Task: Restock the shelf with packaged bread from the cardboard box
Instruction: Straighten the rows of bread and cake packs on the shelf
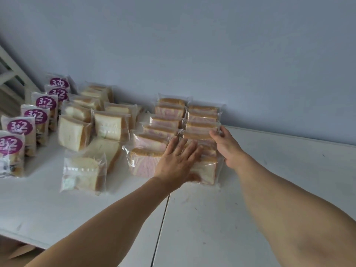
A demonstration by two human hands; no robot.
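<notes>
- While both hands work on it, the right-hand row of pink-swirl bread packets (202,130) stands on the white shelf (269,170) against the wall (192,45), just beside a second pink row (154,135).
- The left hand (178,158) lies flat, fingers straight and spread, on the front of that row; the right hand (224,143) curls its fingers against the row's right side, near a packet's edge.
- To the left stand plain white bread packets (107,124), some leaning, and a line of packets with purple "3+2" labels (28,122).
- The cardboard box is barely in view, if at all, at the lower left corner.
- Risk: the slippery wrappers could let the upright packets topple or fan out if the hands press unevenly, and a shove leftward would likely knock the neighbouring pink row.
</notes>
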